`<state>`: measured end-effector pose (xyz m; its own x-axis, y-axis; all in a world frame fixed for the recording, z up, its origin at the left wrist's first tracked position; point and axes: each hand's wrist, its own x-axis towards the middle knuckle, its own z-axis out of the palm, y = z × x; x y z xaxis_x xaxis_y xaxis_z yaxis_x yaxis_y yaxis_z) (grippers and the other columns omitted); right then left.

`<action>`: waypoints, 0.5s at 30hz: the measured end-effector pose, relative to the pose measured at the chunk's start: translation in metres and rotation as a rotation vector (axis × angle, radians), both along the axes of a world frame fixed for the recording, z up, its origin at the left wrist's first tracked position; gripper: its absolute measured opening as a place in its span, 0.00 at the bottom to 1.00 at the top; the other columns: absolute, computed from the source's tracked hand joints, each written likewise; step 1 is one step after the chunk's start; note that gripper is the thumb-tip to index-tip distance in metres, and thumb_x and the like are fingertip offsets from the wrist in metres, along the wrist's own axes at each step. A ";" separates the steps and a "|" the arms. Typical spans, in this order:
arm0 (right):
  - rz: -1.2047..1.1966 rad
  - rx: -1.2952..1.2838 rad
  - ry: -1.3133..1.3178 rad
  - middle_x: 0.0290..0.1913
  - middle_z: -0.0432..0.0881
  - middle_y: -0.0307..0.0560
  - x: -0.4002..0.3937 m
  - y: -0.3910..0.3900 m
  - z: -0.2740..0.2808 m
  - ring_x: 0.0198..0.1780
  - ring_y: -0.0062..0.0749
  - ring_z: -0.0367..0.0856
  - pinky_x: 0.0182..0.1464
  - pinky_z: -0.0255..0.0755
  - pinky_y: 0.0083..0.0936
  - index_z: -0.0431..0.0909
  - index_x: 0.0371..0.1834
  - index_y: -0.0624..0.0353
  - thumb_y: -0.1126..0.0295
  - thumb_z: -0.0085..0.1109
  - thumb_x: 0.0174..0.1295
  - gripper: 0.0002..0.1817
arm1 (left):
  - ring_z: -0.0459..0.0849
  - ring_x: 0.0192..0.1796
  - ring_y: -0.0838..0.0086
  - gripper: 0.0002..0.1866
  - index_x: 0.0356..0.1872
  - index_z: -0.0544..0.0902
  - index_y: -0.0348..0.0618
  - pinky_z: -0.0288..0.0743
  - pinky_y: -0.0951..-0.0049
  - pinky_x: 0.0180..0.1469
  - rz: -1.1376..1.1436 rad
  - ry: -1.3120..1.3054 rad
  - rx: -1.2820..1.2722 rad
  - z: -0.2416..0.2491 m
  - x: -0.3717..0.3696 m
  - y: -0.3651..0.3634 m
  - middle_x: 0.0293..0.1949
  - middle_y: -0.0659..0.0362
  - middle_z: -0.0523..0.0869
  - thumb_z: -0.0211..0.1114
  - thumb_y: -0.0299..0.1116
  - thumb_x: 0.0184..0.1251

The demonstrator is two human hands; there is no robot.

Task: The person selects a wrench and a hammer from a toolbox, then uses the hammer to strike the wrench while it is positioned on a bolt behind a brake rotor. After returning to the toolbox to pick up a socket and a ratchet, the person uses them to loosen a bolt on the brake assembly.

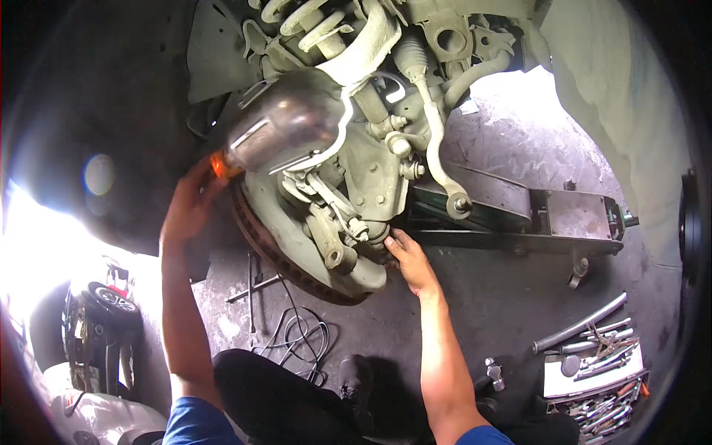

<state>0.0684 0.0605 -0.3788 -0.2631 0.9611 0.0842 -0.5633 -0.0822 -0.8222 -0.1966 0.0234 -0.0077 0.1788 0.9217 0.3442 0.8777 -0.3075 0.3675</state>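
A work lamp (285, 122) with a metal reflector and an orange handle hangs tilted in front of the wheel hub, its light falling on the suspension parts. My left hand (191, 204) is closed at the handle end, its fingers partly dark. My right hand (410, 263) reaches under the steering knuckle (374, 178) and grips the lower ball joint (377, 231); the fingertips behind it are hidden. Left of that hand is the brake disc (278, 263) with its dust shield. The tie rod (436, 141) hangs down to the right, its end loose from the knuckle.
A floor jack (519, 211) extends under the car at right. Sockets and wrenches fill a tool tray (597, 378) at lower right, with a hammer (495, 374) nearby. A coiled cable (304, 337) and a lug wrench (252, 293) lie on the floor. The coil spring (311, 26) is above.
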 end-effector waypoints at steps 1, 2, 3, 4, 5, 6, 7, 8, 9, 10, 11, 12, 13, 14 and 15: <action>0.048 -0.018 0.004 0.59 0.82 0.57 0.007 -0.004 0.009 0.45 0.32 0.85 0.45 0.79 0.27 0.62 0.75 0.74 0.54 0.59 0.75 0.37 | 0.77 0.66 0.70 0.23 0.70 0.75 0.36 0.66 0.66 0.72 -0.015 0.061 -0.040 0.009 -0.001 0.007 0.63 0.52 0.83 0.62 0.31 0.78; 0.095 -0.037 0.009 0.60 0.82 0.57 0.011 -0.005 0.018 0.44 0.33 0.85 0.44 0.79 0.27 0.62 0.75 0.74 0.53 0.59 0.75 0.38 | 0.77 0.67 0.69 0.23 0.70 0.75 0.36 0.66 0.66 0.72 -0.030 0.123 -0.080 0.017 0.000 0.011 0.63 0.52 0.83 0.61 0.32 0.79; 0.102 -0.040 0.003 0.57 0.83 0.52 0.012 -0.005 0.021 0.44 0.30 0.84 0.45 0.78 0.25 0.66 0.73 0.69 0.54 0.58 0.76 0.33 | 0.77 0.67 0.69 0.23 0.70 0.75 0.36 0.66 0.66 0.72 0.011 0.139 -0.090 0.023 0.009 0.011 0.64 0.52 0.83 0.61 0.32 0.79; 0.108 -0.046 -0.001 0.55 0.83 0.47 0.013 -0.005 0.022 0.43 0.26 0.84 0.45 0.78 0.24 0.69 0.71 0.65 0.56 0.57 0.76 0.29 | 0.78 0.67 0.70 0.23 0.70 0.74 0.36 0.66 0.66 0.72 0.051 0.157 -0.102 0.027 0.023 0.009 0.64 0.52 0.83 0.60 0.31 0.79; 0.114 -0.051 -0.005 0.52 0.84 0.41 0.013 -0.005 0.022 0.42 0.23 0.83 0.46 0.78 0.22 0.73 0.68 0.61 0.57 0.56 0.77 0.24 | 0.77 0.67 0.69 0.23 0.71 0.74 0.36 0.66 0.66 0.72 0.058 0.147 -0.110 0.026 0.023 0.009 0.64 0.52 0.83 0.60 0.32 0.79; 0.114 -0.042 0.020 0.51 0.85 0.42 0.014 -0.006 0.023 0.43 0.24 0.84 0.46 0.78 0.23 0.73 0.68 0.61 0.56 0.57 0.77 0.25 | 0.77 0.68 0.69 0.23 0.71 0.74 0.36 0.66 0.66 0.72 0.064 0.136 -0.117 0.024 0.023 0.010 0.65 0.52 0.83 0.59 0.32 0.80; 0.130 -0.032 0.020 0.54 0.84 0.46 0.015 -0.006 0.025 0.43 0.27 0.84 0.46 0.78 0.24 0.69 0.71 0.64 0.55 0.58 0.76 0.29 | 0.77 0.68 0.69 0.23 0.72 0.73 0.36 0.65 0.66 0.73 0.033 0.099 -0.121 0.021 0.015 0.012 0.65 0.52 0.82 0.59 0.32 0.80; 0.143 -0.023 0.020 0.56 0.83 0.50 0.017 -0.005 0.026 0.43 0.29 0.85 0.45 0.78 0.25 0.66 0.73 0.68 0.54 0.58 0.75 0.33 | 0.76 0.69 0.69 0.24 0.72 0.73 0.37 0.65 0.66 0.73 0.001 0.061 -0.126 0.018 0.010 0.014 0.66 0.52 0.82 0.58 0.33 0.81; 0.154 -0.014 0.020 0.59 0.83 0.54 0.018 -0.005 0.027 0.43 0.31 0.85 0.45 0.79 0.26 0.63 0.76 0.71 0.53 0.59 0.75 0.37 | 0.75 0.70 0.68 0.24 0.73 0.72 0.37 0.64 0.66 0.74 -0.002 0.045 -0.115 0.016 0.011 0.014 0.67 0.52 0.80 0.58 0.34 0.81; 0.157 -0.015 0.021 0.59 0.82 0.53 0.020 -0.005 0.028 0.44 0.31 0.85 0.46 0.78 0.26 0.65 0.75 0.69 0.53 0.59 0.75 0.35 | 0.74 0.71 0.67 0.24 0.73 0.72 0.38 0.63 0.66 0.74 -0.009 0.028 -0.105 0.016 0.013 0.010 0.69 0.52 0.79 0.57 0.35 0.81; 0.144 -0.021 -0.009 0.59 0.83 0.53 0.021 -0.006 0.029 0.44 0.30 0.85 0.46 0.78 0.26 0.66 0.74 0.68 0.53 0.59 0.75 0.35 | 0.74 0.72 0.66 0.25 0.74 0.71 0.38 0.63 0.65 0.75 -0.017 0.010 -0.095 0.014 0.016 0.007 0.70 0.52 0.78 0.57 0.36 0.82; 0.128 -0.027 -0.039 0.58 0.83 0.53 0.021 -0.005 0.030 0.44 0.30 0.85 0.46 0.78 0.26 0.67 0.74 0.68 0.53 0.58 0.75 0.34 | 0.73 0.73 0.65 0.25 0.74 0.71 0.39 0.62 0.65 0.75 -0.068 0.018 -0.013 0.012 0.019 0.004 0.71 0.52 0.77 0.56 0.37 0.82; 0.110 -0.037 -0.068 0.57 0.83 0.52 0.022 -0.006 0.031 0.44 0.30 0.85 0.46 0.78 0.26 0.67 0.73 0.68 0.53 0.58 0.75 0.33 | 0.72 0.74 0.65 0.25 0.74 0.71 0.39 0.61 0.65 0.76 -0.123 0.024 0.066 0.008 0.023 0.000 0.72 0.52 0.76 0.55 0.37 0.82; 0.085 -0.055 -0.073 0.57 0.83 0.51 0.022 -0.006 0.031 0.44 0.29 0.85 0.46 0.78 0.25 0.69 0.72 0.67 0.54 0.59 0.75 0.32 | 0.71 0.75 0.64 0.25 0.75 0.71 0.39 0.60 0.64 0.77 -0.180 0.027 0.147 0.005 0.027 -0.002 0.73 0.52 0.74 0.55 0.38 0.83; 0.071 -0.055 -0.084 0.57 0.83 0.51 0.024 -0.007 0.032 0.44 0.29 0.85 0.46 0.78 0.25 0.70 0.72 0.67 0.54 0.58 0.75 0.32 | 0.70 0.75 0.63 0.25 0.75 0.71 0.39 0.59 0.64 0.77 -0.195 -0.015 0.169 0.002 0.032 -0.006 0.73 0.51 0.74 0.54 0.38 0.83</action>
